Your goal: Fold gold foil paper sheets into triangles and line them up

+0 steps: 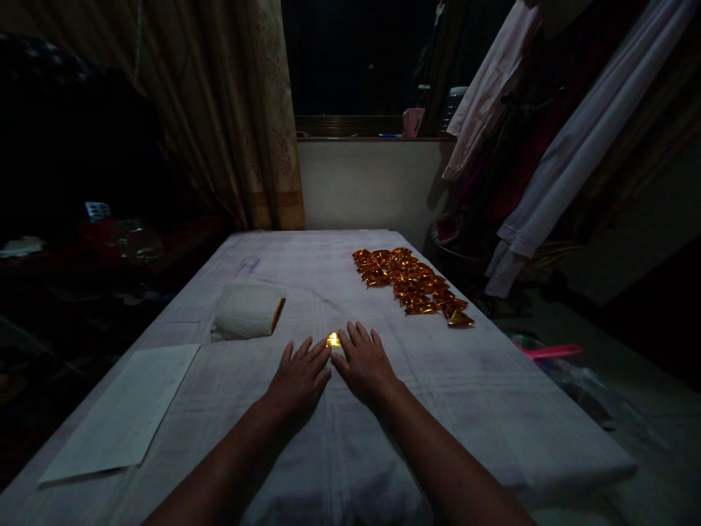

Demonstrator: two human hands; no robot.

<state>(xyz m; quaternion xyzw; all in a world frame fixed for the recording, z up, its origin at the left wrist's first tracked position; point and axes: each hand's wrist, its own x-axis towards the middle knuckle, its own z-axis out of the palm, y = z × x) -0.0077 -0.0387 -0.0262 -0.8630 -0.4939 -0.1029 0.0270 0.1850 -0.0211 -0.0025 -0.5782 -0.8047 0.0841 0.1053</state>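
Note:
A small piece of shiny gold foil (333,340) lies on the white tablecloth (339,453), in the gap between my two hands. My left hand (300,374) rests palm down at its left, fingers stretched out and the fingertips at the foil's edge. On the other side my right hand (366,361) lies flat too, its fingers extended and the index finger touching or nearly touching the foil. Part of the foil may be hidden by the fingers. Farther off at the right, several folded gold foil pieces (415,281) are laid out in a cluster.
A pale cloth-like bundle (247,313) with an orange end sits left of my hands. Nearer the left edge lies a white sheet of paper (123,409). Clothes (569,139) hang beyond the table's right side, above a pink handle (553,351). Behind are a curtain (263,109) and window sill.

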